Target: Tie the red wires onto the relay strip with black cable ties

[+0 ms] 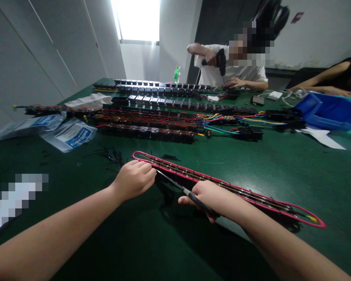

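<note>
Running slantwise across the center of the head view, from just left of the middle toward the lower right, a long narrow strip edged with red cord point(236, 189) lies on the green table point(310, 168). Its long axis drops gently to the right. The left hand point(136, 177) is at the strip's upper-left end, fingers curled tight; whether they pinch the strip or something small is hidden from this side. The right hand point(212, 195) is closed around the handles of a pair of scissors point(187, 191), just on the near side of the strip's middle. The blades point up and left, at a steeper slant than the strip, with their tips right beside the left fingertips; whether the blades are parted is too small to tell.

The relation that seems to count is this short gap: the tips lie next to the left hand's curled fingers, along the strip's near edge. The left hand is nearer the strip's upper-left end, while the right hand is nearer its middle. Thin black ties point(112, 156) are scattered just behind the left hand, left of the strip's end.
</note>
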Tool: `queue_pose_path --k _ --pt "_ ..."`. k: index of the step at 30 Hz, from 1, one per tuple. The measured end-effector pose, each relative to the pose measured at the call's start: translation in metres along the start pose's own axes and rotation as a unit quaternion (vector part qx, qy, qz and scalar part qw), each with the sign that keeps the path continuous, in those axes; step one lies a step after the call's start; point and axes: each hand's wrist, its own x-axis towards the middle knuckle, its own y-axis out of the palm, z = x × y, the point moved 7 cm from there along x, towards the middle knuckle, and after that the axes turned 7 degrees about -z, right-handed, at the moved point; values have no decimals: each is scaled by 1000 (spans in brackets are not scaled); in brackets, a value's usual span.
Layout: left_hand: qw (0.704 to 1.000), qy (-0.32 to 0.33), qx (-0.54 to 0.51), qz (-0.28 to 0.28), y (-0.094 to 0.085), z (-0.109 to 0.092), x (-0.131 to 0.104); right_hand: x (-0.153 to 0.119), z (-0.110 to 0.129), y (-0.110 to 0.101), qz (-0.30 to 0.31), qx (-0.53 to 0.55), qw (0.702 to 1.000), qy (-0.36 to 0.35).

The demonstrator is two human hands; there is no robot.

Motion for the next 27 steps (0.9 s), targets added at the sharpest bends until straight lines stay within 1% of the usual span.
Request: queue_pose_path --k 5,11,14,20,27 --pt "1000 11 -24 11 1 1 0 1 0 1 3 -11 1000 5" --pt "989 94 -98 57 3 -14 -1 6 -5 4 16 -26 1000 3" --pt "985 113 -117 64 4 -17 -1 7 -5 4 23 -35 999 0" --pt "981 125 -135 59 1 -17 -1 6 -5 3 13 -45 999 5" --pt "985 107 -133 36 -4 -20 2 4 -2 3 2 -60 998 15"
